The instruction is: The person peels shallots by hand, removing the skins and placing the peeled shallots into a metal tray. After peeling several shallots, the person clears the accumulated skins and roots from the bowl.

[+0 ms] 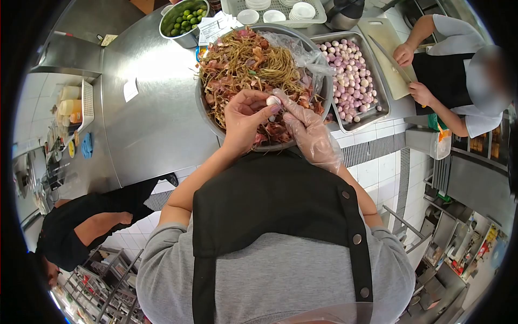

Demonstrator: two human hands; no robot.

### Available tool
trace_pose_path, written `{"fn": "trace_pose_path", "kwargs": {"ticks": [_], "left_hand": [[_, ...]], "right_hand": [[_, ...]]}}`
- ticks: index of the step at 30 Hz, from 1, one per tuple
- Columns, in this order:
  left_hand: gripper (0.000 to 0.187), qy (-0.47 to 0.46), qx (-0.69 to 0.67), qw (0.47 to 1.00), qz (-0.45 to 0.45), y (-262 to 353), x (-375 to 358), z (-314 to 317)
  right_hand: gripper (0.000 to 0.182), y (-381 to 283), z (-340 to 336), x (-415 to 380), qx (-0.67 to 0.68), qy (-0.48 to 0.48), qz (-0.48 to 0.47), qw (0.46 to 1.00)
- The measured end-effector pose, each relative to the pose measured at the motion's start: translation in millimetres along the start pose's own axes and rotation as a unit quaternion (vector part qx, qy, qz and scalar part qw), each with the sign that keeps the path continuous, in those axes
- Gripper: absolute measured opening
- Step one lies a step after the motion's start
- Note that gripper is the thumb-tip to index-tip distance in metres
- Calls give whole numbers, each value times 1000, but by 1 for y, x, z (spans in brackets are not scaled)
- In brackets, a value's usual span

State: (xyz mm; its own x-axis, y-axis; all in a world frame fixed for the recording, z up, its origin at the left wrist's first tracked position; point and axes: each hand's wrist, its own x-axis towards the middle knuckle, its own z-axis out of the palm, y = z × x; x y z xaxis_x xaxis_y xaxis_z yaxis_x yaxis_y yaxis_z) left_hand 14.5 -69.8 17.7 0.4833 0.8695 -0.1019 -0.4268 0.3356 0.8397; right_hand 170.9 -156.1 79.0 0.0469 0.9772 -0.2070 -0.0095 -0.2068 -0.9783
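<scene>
Over a large metal basin (203, 110) heaped with reddish shallot skins and stringy dry roots (248, 59), my two hands meet around a small pale shallot (273, 101). My bare left hand (245, 116) pinches it between thumb and fingers. On its other side, my right hand (312, 132), in a clear plastic glove, has its fingertips closed on the same shallot. To the right of the basin stands a metal tray (353, 125) of many peeled white and purple shallots (348, 73). A clear plastic bag (297, 51) lies across the basin's far right side.
A co-worker at the right holds a knife (383, 51) over a cutting board (396, 81). Behind the basin are a pot of green limes (186, 21), papers (216, 28) and a crate of small white dishes (302, 11). Another person (91, 227) stands at the left.
</scene>
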Motion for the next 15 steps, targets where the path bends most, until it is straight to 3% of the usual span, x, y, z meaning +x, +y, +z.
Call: {"fn": "trace_pose_path", "kwargs": {"ticks": [2, 8, 15], "left_hand": [[24, 17, 19, 1000, -18, 0, 0, -2], [28, 32, 7, 999, -3, 5, 0, 4], [29, 14, 36, 999, -3, 0, 2, -4]], "right_hand": [[44, -3, 0, -1, 14, -1, 39, 999], [46, 3, -2, 5, -53, -2, -64, 997], [46, -3, -5, 4, 15, -36, 25, 999]]}}
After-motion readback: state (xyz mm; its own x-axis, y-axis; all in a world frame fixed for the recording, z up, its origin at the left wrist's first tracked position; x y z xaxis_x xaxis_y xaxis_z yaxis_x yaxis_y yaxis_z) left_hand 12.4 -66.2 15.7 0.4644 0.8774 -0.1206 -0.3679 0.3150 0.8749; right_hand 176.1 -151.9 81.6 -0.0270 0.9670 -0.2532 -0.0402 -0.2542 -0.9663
